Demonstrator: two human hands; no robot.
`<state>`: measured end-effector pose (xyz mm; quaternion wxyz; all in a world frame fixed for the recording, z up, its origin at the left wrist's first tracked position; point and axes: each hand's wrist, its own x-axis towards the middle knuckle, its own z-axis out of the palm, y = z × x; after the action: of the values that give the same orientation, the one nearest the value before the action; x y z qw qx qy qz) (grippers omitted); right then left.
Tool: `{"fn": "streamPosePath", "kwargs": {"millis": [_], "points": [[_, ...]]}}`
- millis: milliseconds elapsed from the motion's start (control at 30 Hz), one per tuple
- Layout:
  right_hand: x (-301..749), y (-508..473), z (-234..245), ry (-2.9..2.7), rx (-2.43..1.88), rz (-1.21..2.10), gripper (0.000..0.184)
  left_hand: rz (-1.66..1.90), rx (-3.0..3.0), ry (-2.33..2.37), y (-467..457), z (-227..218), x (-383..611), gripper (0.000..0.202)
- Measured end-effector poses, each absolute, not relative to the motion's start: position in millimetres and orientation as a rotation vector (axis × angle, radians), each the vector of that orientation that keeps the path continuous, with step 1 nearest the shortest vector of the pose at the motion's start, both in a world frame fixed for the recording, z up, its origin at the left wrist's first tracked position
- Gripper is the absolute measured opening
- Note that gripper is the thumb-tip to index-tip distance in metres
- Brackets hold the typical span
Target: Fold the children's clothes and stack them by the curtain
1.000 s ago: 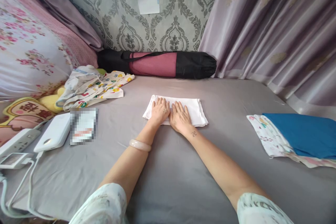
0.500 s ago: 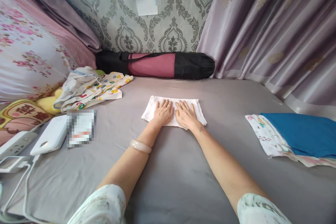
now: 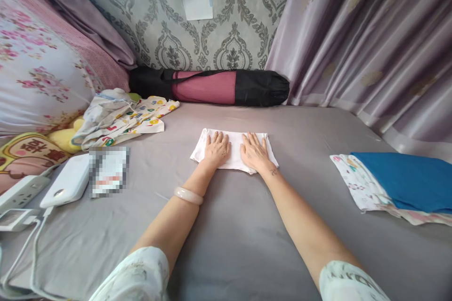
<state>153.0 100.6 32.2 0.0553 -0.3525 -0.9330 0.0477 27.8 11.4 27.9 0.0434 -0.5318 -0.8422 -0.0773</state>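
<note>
A pale pink-white cloth, folded into a flat rectangle (image 3: 236, 146), lies on the grey bed sheet (image 3: 247, 225); whether it is a garment I cannot tell. My left hand (image 3: 217, 148) rests palm down on its left half, fingers stretched away from me. On the right half, my right hand (image 3: 254, 151) lies flat in the same way, fingers slightly spread. A strip of the cloth shows between the two hands. Both palms hide part of its surface, and neither hand grips it.
Folded cloths with a blue one (image 3: 406, 181) on top lie at the right. Crumpled patterned clothes (image 3: 130, 120) are at the left, near a white power bank (image 3: 67, 181) and a power strip (image 3: 23, 193) with cables. A black and pink rolled-mat bag (image 3: 205, 87) lies along the wall.
My hands have slid apart over the cloth, the left one slightly leftward and the right one to the right. The cloth has stayed in place.
</note>
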Motion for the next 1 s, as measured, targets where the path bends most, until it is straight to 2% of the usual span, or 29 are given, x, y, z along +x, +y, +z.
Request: {"fn": "streamPosePath", "kwargs": {"millis": [1000], "points": [[158.4, 115.8, 28.3, -2.782, -1.209, 0.155, 0.056, -0.281, -1.52, -2.643, 7.1, 23.2, 8.7, 0.048]]}}
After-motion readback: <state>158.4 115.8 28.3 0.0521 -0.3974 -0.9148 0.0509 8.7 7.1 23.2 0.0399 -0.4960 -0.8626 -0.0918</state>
